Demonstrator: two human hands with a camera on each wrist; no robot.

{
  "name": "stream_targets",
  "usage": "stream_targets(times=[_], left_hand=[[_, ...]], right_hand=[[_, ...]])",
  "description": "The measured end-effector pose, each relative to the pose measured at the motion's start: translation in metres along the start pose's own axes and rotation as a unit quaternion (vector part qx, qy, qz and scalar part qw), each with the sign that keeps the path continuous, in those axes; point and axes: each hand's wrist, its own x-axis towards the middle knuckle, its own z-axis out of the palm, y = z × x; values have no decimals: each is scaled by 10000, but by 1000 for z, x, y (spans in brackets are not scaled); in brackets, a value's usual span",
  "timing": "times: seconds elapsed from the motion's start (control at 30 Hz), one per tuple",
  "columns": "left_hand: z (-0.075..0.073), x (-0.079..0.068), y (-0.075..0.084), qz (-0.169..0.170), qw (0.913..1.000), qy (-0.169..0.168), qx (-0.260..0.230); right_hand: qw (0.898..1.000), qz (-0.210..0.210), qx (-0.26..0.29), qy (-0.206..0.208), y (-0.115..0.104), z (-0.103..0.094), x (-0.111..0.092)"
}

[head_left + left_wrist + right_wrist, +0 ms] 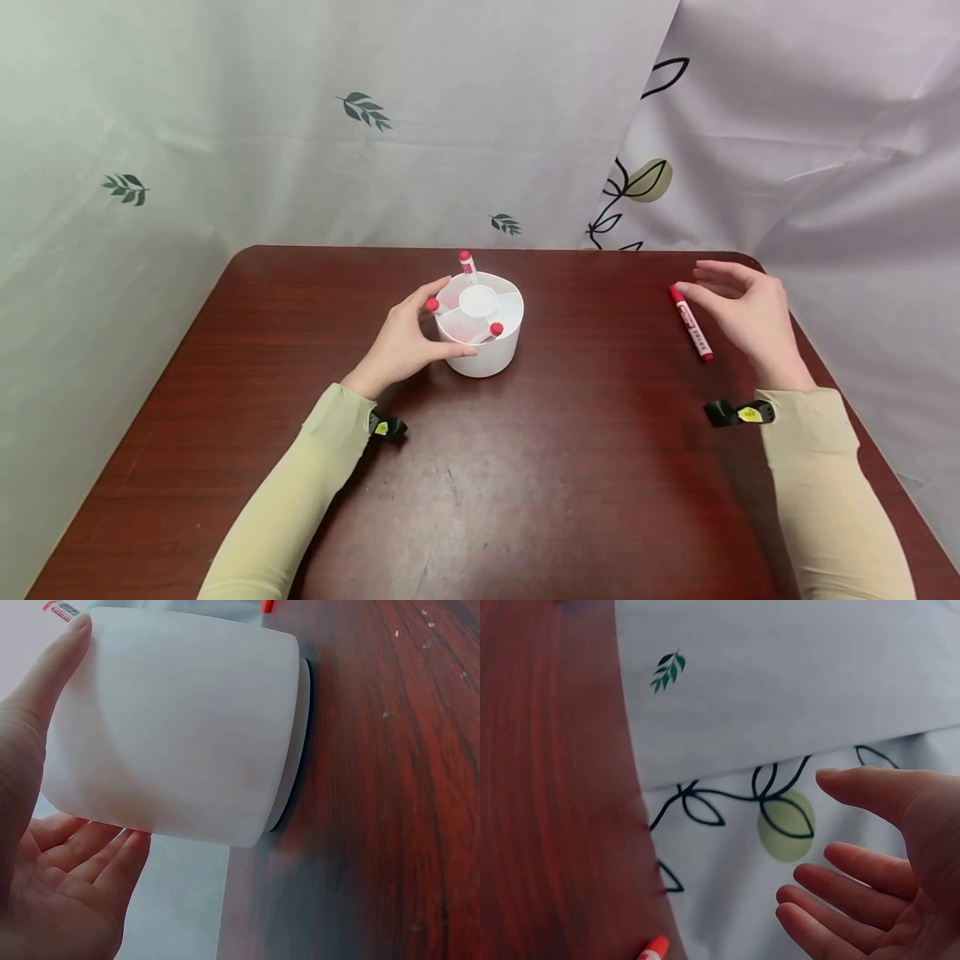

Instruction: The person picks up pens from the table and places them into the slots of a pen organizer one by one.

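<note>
A round white pen holder (491, 357) with compartments stands on the table, and three red-capped markers lean in it, one a marker (468, 265) at the back. My left hand (405, 337) holds the holder from the left, its thumb (56, 667) along the near side and its fingers (101, 859) against the opposite side. Another red-and-white marker (692, 323) lies on the table at the right. Over it hovers my right hand (753, 321), thumb and fingers spread apart with nothing between them; in the right wrist view only the red end (656, 946) of that marker shows.
The dark red wooden table (525, 475) ends at the back against a pale leaf-printed cloth (300, 167). Cloth also hangs along both sides. A black strap device (738, 413) is worn at each wrist.
</note>
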Motion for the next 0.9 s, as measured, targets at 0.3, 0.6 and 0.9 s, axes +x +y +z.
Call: stream_targets(times=[0.3, 0.6, 0.9], left_hand=[[0, 0, 0, -23, 10000, -7, -36], [1, 1, -3, -45, 9999, -14, -93], [1, 1, -3, -6, 10000, 17, -36]], right_hand=[[9975, 145, -676, -117, 19, -6, -1], [9932, 439, -1012, -361, 41, -5, 0], [9895, 542, -1231, -530, 59, -3, -2]])
